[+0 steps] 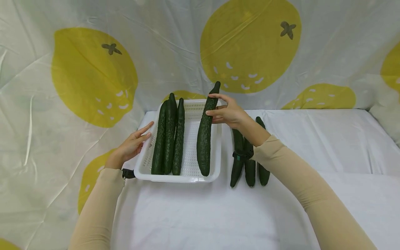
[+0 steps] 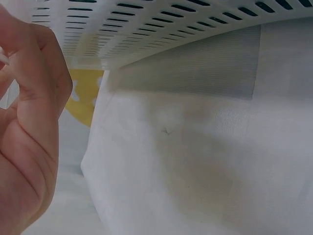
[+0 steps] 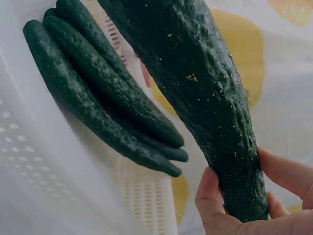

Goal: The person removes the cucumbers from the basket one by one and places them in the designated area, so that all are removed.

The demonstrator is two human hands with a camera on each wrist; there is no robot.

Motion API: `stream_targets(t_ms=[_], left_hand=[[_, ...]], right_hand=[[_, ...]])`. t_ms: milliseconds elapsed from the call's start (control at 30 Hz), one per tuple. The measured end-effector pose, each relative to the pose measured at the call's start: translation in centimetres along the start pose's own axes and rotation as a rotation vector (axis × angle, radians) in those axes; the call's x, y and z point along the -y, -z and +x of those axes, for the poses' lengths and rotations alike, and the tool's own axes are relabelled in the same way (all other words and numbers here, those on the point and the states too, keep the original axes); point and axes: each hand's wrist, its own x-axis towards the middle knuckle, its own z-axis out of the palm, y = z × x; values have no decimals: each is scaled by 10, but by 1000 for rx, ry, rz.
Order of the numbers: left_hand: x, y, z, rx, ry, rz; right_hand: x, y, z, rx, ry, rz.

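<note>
Farthest left, a pale beige sleeve (image 1: 100, 205) runs up to a black wrist strap (image 1: 128, 173) and then the left hand (image 1: 132, 144). Its fingers are spread and mostly straight, touching the left rim of a white slotted basket (image 1: 175, 179); how much of its weight they bear, I can't tell. Behind both hands hangs a pale cloth (image 1: 168, 45) printed with big yellow lemons, and from the left wrist I see the basket's slotted side above the white tabletop (image 1: 193, 211).

Just right of the left hand, inside the basket, three dark green cucumbers (image 1: 169, 139) lie side by side along the wall nearest that hand, their far ends leaning up at the back rim. Between them and the right hand (image 1: 229, 114) runs a strip of the basket's bare, perforated floor.

Next comes a single large cucumber (image 1: 204, 142), thick and bumpy. The right hand has it pinched near its narrower far end, thumb on one side and fingers on the other, parted only by its width. It slants over the right part of the basket, its thick end toward the person; whether that end touches the basket floor, I can't tell.

Beyond the basket, below the right wrist with its black band (image 1: 248, 153), three more cucumbers (image 1: 250, 173) lie on the tabletop, partly hidden by the forearm and its beige sleeve
</note>
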Motion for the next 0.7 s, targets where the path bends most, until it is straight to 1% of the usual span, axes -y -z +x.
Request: stream_targets(t_ms=[267,367,533,700], left_hand=[[0,-1,-1,-26,5,21],[0,-1,0,-18,6,1],[1,0,0,-10,6,0],[2,0,1,-25,-2,41]], right_hand=[[3,19,-15,20,10,-21],[4,25,-19,24,9,-39],[3,34,-28,39,6,-77],[1,42,-35,63,16,-97]])
